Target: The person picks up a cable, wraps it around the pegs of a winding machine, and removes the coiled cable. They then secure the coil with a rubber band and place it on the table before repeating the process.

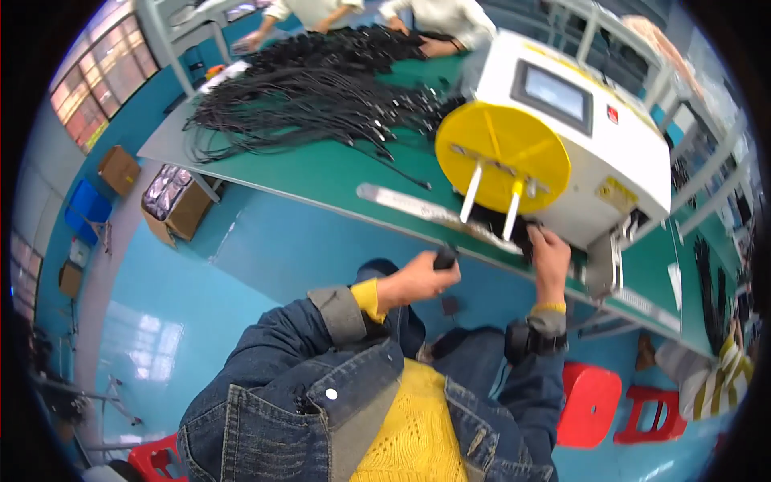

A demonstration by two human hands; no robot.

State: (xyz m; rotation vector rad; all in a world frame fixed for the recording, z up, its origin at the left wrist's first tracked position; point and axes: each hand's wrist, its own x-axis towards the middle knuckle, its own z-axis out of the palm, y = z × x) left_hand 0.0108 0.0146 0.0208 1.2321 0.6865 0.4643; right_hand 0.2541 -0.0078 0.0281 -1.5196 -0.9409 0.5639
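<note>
My left hand [420,279] is closed around a small black object [445,257] in front of the table edge; its end sticks out past the thumb, and its kind is unclear. Under the winding machine [634,165] my right hand [551,255] has its fingers pinched together at a dark bundle [524,241], mostly hidden by the fingers and the machine's posts. A yellow round disc [502,153] with two white posts faces me on this white machine, close above my right hand. A white strip [418,207] lies along the table in front of the disc.
A large heap of black cables [297,104] covers the far left of the green table [313,173]. Two people work behind it. Red stools [590,402] stand at the lower right. An open carton [189,209] sits on the blue floor at left.
</note>
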